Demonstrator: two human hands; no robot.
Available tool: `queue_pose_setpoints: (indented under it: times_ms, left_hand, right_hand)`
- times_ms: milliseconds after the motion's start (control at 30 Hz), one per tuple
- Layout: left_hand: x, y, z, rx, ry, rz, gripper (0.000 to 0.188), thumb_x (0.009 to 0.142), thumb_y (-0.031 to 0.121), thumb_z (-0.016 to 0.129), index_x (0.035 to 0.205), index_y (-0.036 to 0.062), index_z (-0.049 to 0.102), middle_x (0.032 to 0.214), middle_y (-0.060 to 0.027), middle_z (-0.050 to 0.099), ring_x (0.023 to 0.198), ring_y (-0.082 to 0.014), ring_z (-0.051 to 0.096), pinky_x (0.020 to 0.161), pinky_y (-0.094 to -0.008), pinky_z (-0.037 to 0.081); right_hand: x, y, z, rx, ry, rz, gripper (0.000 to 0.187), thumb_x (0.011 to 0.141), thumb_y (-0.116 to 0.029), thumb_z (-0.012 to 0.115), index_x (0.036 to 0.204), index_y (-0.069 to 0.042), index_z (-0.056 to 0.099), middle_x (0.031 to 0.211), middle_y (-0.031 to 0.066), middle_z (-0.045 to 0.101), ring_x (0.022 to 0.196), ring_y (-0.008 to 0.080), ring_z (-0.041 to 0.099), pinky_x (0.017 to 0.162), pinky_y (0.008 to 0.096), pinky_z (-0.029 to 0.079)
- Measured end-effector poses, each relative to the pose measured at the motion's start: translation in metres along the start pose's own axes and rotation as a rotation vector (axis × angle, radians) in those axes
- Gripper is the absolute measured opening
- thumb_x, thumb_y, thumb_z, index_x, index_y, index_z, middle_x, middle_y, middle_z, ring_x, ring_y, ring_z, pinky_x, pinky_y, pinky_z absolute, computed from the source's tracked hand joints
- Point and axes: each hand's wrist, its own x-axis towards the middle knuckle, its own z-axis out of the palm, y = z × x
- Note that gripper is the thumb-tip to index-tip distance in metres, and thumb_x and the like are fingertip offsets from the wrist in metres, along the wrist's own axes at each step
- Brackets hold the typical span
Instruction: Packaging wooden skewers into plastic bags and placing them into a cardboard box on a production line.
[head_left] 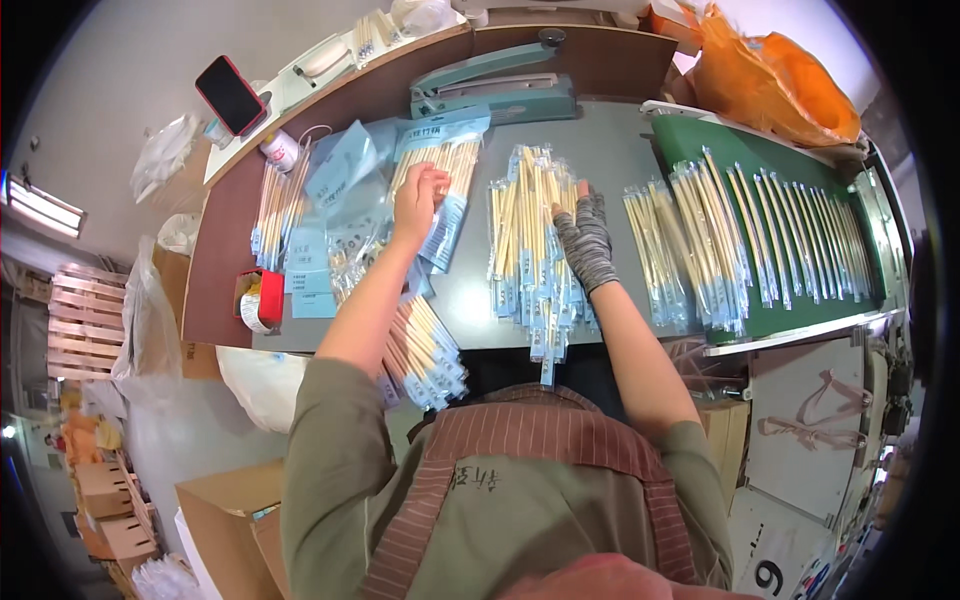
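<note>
My left hand (420, 200), bare, lies over a blue and clear bag of chopsticks (455, 160) at the far middle of the table. Its fingers are curled together; whatever they hold, if anything, is hidden. My right hand (585, 240) wears a grey striped fingerless glove. With its fingers stretched forward, it rests against the right side of a heap of individually wrapped chopsticks (535, 240). Some of these overhang the near edge. Left of the heap, more wrapped chopsticks (420, 350) stick out over the edge beside my left forearm.
A green conveyor belt (790, 270) at right carries a row of wrapped chopsticks. Behind stands a teal bag sealer (490, 95). Flat blue bags (340, 180), a red box (262, 298) and a white bottle (282, 150) sit at left. A phone (230, 95) stands on the ledge.
</note>
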Motion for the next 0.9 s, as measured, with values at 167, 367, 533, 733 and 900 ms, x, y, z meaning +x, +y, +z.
queue_pose_setpoints:
  times_ms: [167, 367, 533, 733, 900]
  left_hand:
    - [0.036, -0.02, -0.026, -0.236, -0.073, -0.108, 0.027, 0.096, 0.016, 0.039, 0.107, -0.0025, 0.056, 0.1, -0.0129, 0.064, 0.091, -0.0167, 0.063, 0.079, -0.0278, 0.049]
    - [0.015, 0.06, -0.065, 0.041, -0.287, 0.131, 0.032, 0.092, 0.014, 0.049, 0.121, 0.0011, 0.053, 0.119, -0.0084, 0.058, 0.108, -0.0168, 0.054, 0.092, -0.0279, 0.041]
    - [-0.101, 0.093, -0.126, 0.293, 0.046, 0.228, 0.036, 0.085, 0.003, 0.053, 0.121, 0.0011, 0.053, 0.126, -0.0143, 0.052, 0.119, -0.0263, 0.048, 0.1, -0.034, 0.036]
    - [-0.232, 0.071, -0.085, 0.599, 0.358, 0.06, 0.055, 0.082, 0.003, 0.056, 0.134, 0.0031, 0.037, 0.138, -0.0161, 0.036, 0.123, -0.0307, 0.042, 0.098, -0.0376, 0.037]
    - [-0.234, 0.019, -0.119, 0.324, 0.509, -0.169, 0.058, 0.083, 0.006, 0.059, 0.136, 0.003, 0.036, 0.124, -0.0127, 0.047, 0.097, -0.0214, 0.054, 0.072, -0.0304, 0.046]
  right_hand:
    - [0.017, -0.008, 0.021, -0.027, 0.053, -0.03, 0.072, 0.086, -0.046, 0.053, 0.139, -0.003, 0.03, 0.139, 0.0212, 0.035, 0.129, 0.0356, 0.033, 0.108, 0.0401, 0.024]
    - [0.017, 0.001, 0.002, 0.132, -0.002, 0.018, 0.071, 0.087, -0.042, 0.056, 0.141, -0.004, 0.029, 0.14, 0.0212, 0.035, 0.131, 0.0324, 0.032, 0.108, 0.0359, 0.024]
    - [0.017, -0.016, -0.006, 0.429, -0.069, 0.16, 0.071, 0.087, -0.037, 0.06, 0.143, -0.011, 0.027, 0.141, 0.0185, 0.036, 0.13, 0.0264, 0.034, 0.105, 0.0317, 0.027]
    - [0.018, -0.013, -0.007, 0.605, -0.117, 0.326, 0.069, 0.087, -0.03, 0.061, 0.143, -0.009, 0.027, 0.139, 0.0184, 0.038, 0.129, 0.0267, 0.036, 0.103, 0.0323, 0.03]
    - [-0.036, -0.099, -0.005, 0.097, -0.009, -0.467, 0.043, 0.082, -0.016, 0.066, 0.12, -0.006, 0.048, 0.117, 0.0119, 0.052, 0.106, 0.0248, 0.052, 0.094, 0.0355, 0.043]
